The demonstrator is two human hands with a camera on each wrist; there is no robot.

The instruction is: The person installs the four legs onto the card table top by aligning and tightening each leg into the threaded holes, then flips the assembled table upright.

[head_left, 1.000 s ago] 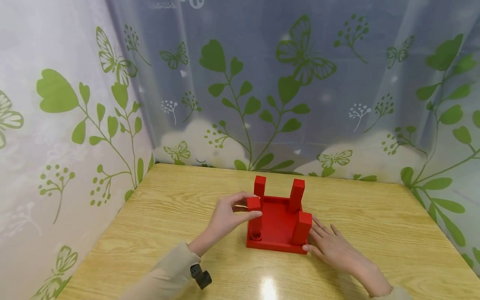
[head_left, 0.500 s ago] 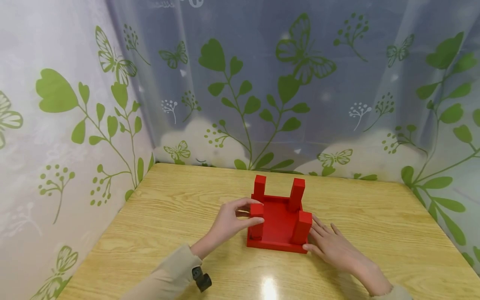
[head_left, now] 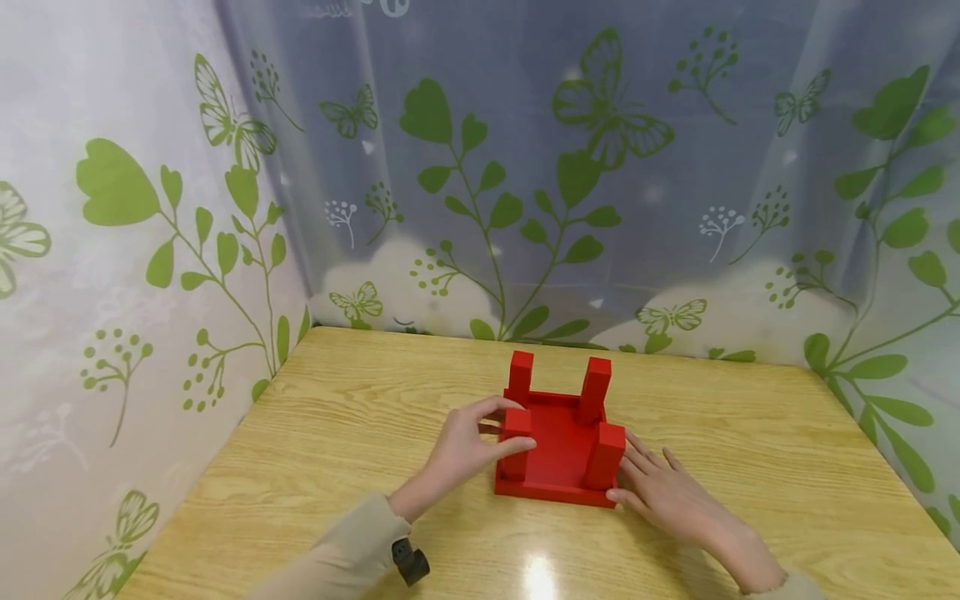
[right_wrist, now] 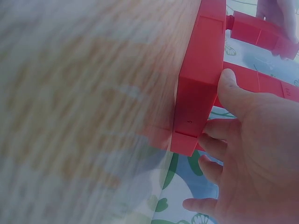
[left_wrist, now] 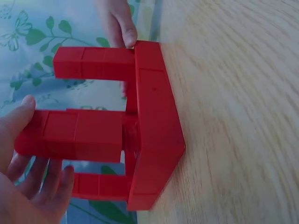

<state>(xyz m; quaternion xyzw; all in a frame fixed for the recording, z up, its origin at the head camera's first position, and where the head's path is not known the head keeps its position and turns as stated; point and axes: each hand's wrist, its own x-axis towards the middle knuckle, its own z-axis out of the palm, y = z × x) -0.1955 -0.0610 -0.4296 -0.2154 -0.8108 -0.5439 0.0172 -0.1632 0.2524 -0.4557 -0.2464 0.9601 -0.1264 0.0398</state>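
A red square tray-like base (head_left: pixel 555 493) lies on the table, with red square legs standing at its corners like an upturned small table. My left hand (head_left: pixel 465 446) pinches the near-left leg (head_left: pixel 516 458) between thumb and fingers, close to its top. In the left wrist view, a narrow neck (left_wrist: pixel 131 135) shows between this leg (left_wrist: pixel 79 135) and the base. My right hand (head_left: pixel 667 498) rests against the right side of the base, its thumb at the near-right corner. In the right wrist view, the thumb and fingertips touch the base's edge (right_wrist: pixel 198 79).
Other red legs stand at the far left (head_left: pixel 521 375), far right (head_left: pixel 595 387) and near right (head_left: pixel 606 457) corners. The wood-grain table (head_left: pixel 360 392) meets a patterned curtain (head_left: pixel 480 208) at its back and sides. A black strap device (head_left: pixel 410 561) sits on the left wrist.
My left hand has brought the near-left leg down and slightly nearer, onto the round socket at the base's corner, which it now covers. The right hand has stayed in place.
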